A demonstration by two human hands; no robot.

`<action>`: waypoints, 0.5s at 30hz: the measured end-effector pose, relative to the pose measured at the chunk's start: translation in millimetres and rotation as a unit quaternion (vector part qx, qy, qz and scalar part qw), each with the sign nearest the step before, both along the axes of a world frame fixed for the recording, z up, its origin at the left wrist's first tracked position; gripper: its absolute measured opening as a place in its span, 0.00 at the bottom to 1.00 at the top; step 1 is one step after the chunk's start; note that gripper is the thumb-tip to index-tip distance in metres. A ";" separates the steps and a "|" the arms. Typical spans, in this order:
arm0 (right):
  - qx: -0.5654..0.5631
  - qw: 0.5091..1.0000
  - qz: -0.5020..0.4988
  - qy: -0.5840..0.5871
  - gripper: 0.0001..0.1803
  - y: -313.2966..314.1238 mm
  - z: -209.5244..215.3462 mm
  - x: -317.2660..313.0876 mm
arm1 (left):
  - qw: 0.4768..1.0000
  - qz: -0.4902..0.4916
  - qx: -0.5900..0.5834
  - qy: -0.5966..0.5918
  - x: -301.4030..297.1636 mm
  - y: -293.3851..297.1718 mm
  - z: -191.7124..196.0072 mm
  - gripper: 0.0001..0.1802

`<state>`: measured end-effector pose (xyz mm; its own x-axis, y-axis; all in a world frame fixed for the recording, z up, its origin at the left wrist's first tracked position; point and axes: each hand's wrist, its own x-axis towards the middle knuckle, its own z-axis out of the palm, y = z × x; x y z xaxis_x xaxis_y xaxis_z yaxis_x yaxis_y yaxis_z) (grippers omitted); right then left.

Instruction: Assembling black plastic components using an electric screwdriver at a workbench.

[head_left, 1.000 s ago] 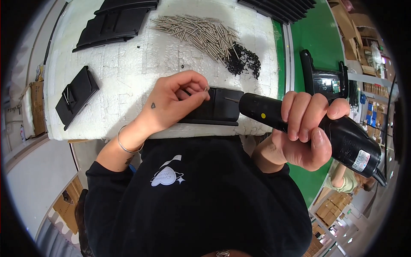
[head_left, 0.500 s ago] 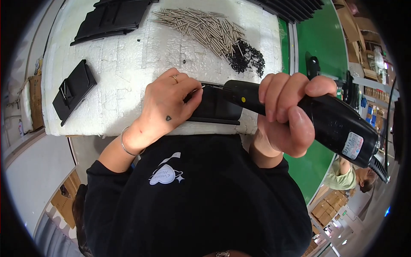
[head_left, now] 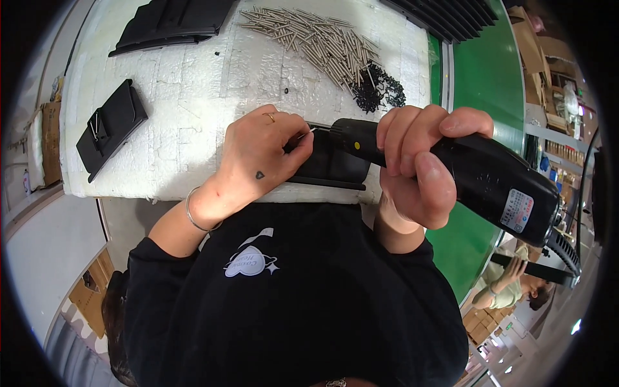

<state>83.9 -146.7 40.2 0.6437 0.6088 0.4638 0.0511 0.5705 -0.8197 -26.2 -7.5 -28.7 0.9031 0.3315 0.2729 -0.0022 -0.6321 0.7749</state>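
My right hand (head_left: 419, 164) is wrapped around a black corded electric screwdriver (head_left: 500, 180), held almost level with its nose pointing left. My left hand (head_left: 264, 145) is closed in a pinch at the far edge of a black plastic panel (head_left: 332, 164). Between its thumb and forefinger the bright end of a slim metal pin (head_left: 314, 129) shows; the rest is hidden by the fingers. The screwdriver's nose is just right of that pin end, above the panel. Whether bit and pin touch, I cannot tell.
Beyond my hands lie a heap of metal pins (head_left: 322, 45) and a pile of small black screws (head_left: 374, 89). Another black panel (head_left: 111, 132) with pins on it rests at left; more black panels (head_left: 171, 26) sit at far left. A person (head_left: 506, 290) is at lower right.
The screwdriver and my right hand have shifted slightly left, its nose closer to my left fingers. My left hand keeps its pinch. The person at right now has a dark strip-like object by the hand.
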 end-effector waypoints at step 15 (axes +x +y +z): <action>-0.091 0.991 0.028 -0.097 0.16 24.4 7.6 -6.9 | 0.999 -0.030 0.000 0.019 -1.6 1.2 -2.7 0.04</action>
